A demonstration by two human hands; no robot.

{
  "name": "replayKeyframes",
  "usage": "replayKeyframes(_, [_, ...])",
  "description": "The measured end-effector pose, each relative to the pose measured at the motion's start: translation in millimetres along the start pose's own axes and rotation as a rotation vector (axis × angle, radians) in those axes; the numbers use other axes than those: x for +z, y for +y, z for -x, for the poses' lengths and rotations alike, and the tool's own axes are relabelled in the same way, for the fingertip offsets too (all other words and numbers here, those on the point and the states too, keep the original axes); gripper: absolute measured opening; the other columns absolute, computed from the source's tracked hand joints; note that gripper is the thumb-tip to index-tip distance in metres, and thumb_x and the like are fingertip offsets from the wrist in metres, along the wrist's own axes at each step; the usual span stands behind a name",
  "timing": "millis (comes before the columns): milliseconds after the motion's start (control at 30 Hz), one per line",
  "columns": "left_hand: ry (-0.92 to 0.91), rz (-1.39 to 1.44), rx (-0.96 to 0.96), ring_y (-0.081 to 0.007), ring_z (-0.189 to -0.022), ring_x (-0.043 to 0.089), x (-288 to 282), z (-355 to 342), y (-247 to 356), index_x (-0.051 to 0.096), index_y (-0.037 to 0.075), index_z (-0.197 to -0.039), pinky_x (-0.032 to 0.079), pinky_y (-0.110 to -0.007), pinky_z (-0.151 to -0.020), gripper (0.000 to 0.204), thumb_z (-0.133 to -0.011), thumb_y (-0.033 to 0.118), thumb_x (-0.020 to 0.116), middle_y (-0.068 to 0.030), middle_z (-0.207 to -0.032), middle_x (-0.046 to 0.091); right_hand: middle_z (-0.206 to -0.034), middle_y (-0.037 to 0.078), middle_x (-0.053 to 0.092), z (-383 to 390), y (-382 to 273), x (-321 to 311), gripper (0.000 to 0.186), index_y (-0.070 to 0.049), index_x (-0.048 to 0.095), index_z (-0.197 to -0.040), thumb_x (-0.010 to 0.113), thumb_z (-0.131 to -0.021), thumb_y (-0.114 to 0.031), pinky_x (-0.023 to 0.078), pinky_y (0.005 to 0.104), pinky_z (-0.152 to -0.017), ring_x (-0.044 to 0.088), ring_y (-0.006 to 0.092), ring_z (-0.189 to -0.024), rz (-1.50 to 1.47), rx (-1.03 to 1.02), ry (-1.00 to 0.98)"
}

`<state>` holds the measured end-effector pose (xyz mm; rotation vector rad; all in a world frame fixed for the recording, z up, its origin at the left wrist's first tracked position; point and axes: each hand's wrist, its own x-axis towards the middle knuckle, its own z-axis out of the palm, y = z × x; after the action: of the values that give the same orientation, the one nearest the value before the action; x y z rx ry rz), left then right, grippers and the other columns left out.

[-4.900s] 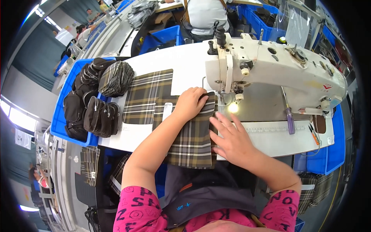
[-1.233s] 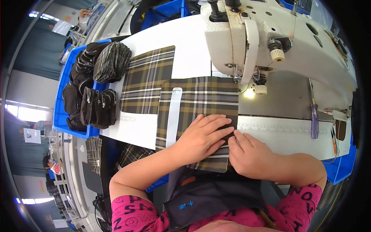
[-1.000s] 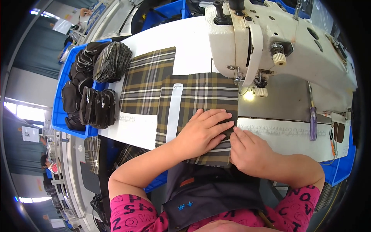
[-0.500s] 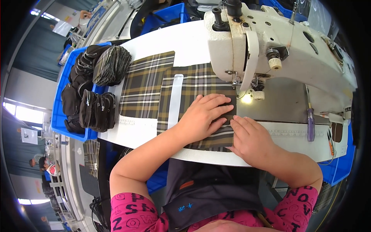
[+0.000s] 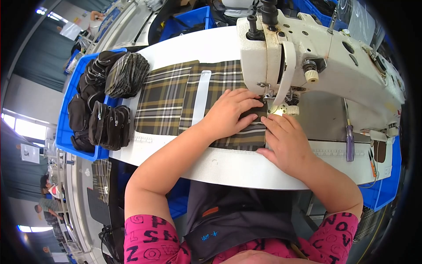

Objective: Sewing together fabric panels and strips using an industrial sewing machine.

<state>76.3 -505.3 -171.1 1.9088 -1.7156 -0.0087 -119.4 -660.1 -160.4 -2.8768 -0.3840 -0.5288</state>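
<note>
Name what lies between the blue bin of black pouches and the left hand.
Head view: a sliver of white tabletop, a plaid panel, then a white strip on the plaid piece under the left hand.

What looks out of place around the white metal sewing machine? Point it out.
Only one mild oddity: the screwdriver with a purple handle, lying loose beside the white metal sewing machine. It seems stray because neither hand is using it: the left and right are at the brown-and-black plaid fabric.
</note>
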Motion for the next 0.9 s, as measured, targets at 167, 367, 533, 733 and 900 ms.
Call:
replayKeyframes(167, [-0.015, -0.063, -0.039, -0.0275, -0.122, 0.060, -4.1, -6.9, -4.6, 0.072, 0.010, -0.116, 0.045, -0.043, -0.099, 0.027, -0.091, 0.021, 0.075, -0.0077, -0.124, 0.069, -0.132, 0.016, 0.066, -1.5, 2.7, 2.5, 0.045, 0.000, 0.074, -0.103, 0.082, -0.080, -0.038, 0.042, 0.0442, -0.110, 0.056, 0.0308, -0.127, 0.032, 0.034, 0.005])
replayKeyframes(367, [-0.030, 0.010, -0.045, -0.0383, -0.133, 0.055, -4.8, 12.5, 27.2, 0.071, 0.004, -0.124, 0.043, -0.047, -0.112, 0.054, -0.087, 0.043, 0.079, -0.0148, -0.134, 0.066, -0.115, 0.012, 0.066, 5.3, -4.9, -6.8, 0.043, -0.003, 0.074, -0.105, 0.080, -0.083, -0.040, 0.045, 0.0410, -0.095, 0.058, 0.0260, -0.113, 0.015, 0.065, -0.060])
replayKeyframes(533, [0.097, -0.102, 0.003, -0.0299, -0.117, 0.068, 7.7, 41.8, 58.0, 0.076, 0.009, -0.112, 0.058, -0.037, -0.090, 0.038, -0.075, 0.011, 0.082, -0.0068, -0.127, 0.071, -0.090, 0.005, 0.067, 17.3, -23.7, -1.6, 0.043, -0.006, 0.074, -0.111, 0.077, -0.088, -0.041, 0.044, 0.0372, -0.076, 0.060, 0.0221, -0.087, 0.051, 0.052, -0.189])
replayKeyframes(733, [0.139, -0.127, 0.065, -0.0235, -0.093, 0.065, 10.8, 37.8, 60.7, 0.077, 0.010, -0.101, 0.057, -0.036, -0.076, 0.034, -0.069, 0.005, 0.082, -0.0022, -0.101, 0.069, -0.072, 0.003, 0.064, 22.7, -28.8, -3.1, 0.048, -0.001, 0.073, -0.118, 0.074, -0.091, -0.042, 0.046, 0.0371, -0.072, 0.061, 0.0221, -0.073, 0.072, -0.003, -0.096])
replayKeyframes(900, [0.144, -0.134, 0.115, -0.0223, -0.087, 0.063, 12.2, 40.7, 58.3, 0.078, 0.010, -0.100, 0.056, -0.035, -0.073, 0.036, -0.065, 0.006, 0.084, -0.0010, -0.096, 0.067, -0.068, 0.002, 0.063, 24.3, -30.9, -3.8, 0.049, 0.001, 0.075, -0.117, 0.075, -0.091, -0.041, 0.046, 0.0366, -0.067, 0.061, 0.0216, -0.070, 0.074, -0.086, -0.088])
